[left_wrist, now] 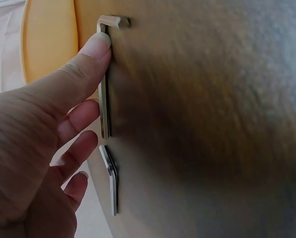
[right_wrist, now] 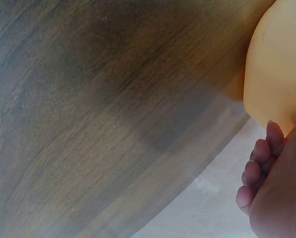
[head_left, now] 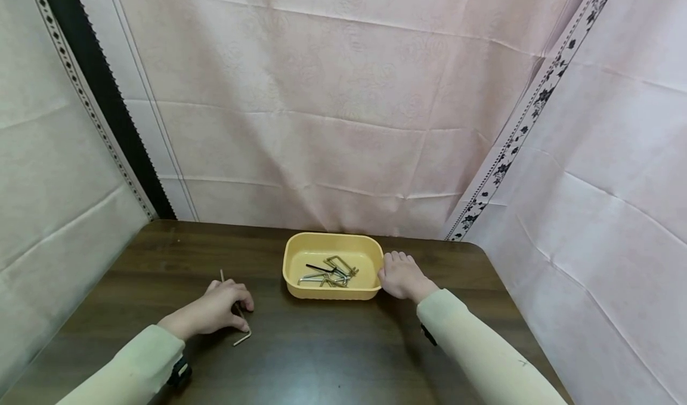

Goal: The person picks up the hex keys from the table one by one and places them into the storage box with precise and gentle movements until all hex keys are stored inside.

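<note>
My left hand [head_left: 212, 311] is low over the left side of the table, fingers loosely bent. Its thumb touches an L-shaped hex key [left_wrist: 104, 89] close to the bend; the other visible fingers spread beside the key. A second hex key [left_wrist: 112, 186] lies just beyond the first one's straight end. My right hand [head_left: 404, 277] holds the right end of a yellow plastic tray [head_left: 330, 294]; its thumb is hidden in the right wrist view. Inside the tray, several hex keys [head_left: 338, 274] lie in a loose pile, one of them black.
The dark wooden table [head_left: 322, 357] has rounded far corners. Pale cloth curtains [head_left: 322, 124] hang behind it and on both sides, with a dark gap [head_left: 107, 89] at the back left. A dark strap device [head_left: 179, 371] sits on my left wrist.
</note>
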